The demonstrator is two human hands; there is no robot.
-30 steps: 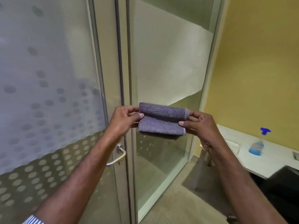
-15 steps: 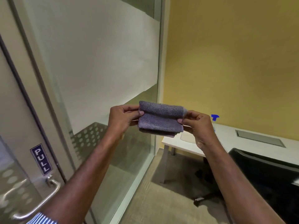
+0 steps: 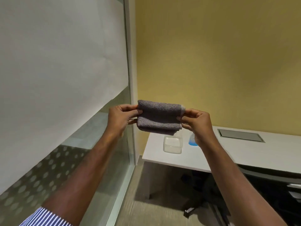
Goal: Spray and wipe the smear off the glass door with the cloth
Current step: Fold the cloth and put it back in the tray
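A folded grey cloth (image 3: 160,117) is held up at chest height in front of the yellow wall. My left hand (image 3: 121,119) pinches its left edge and my right hand (image 3: 195,123) pinches its right edge. A frosted glass panel (image 3: 61,70) with a dotted lower band fills the left side; the door itself and its handle are out of view. The spray bottle (image 3: 192,141) with blue liquid stands on the white desk, mostly hidden behind my right hand and wrist.
A white desk (image 3: 244,154) runs along the yellow wall at right, with a clear plastic container (image 3: 172,145) and a grey inset cover (image 3: 241,135) on it. A black office chair (image 3: 268,190) stands under the desk at lower right. Carpet floor lies below.
The view has swung right, away from the door and its handle, toward the desk. Both hands keep pinching the folded cloth, and the spray bottle now sits hidden behind my right wrist.
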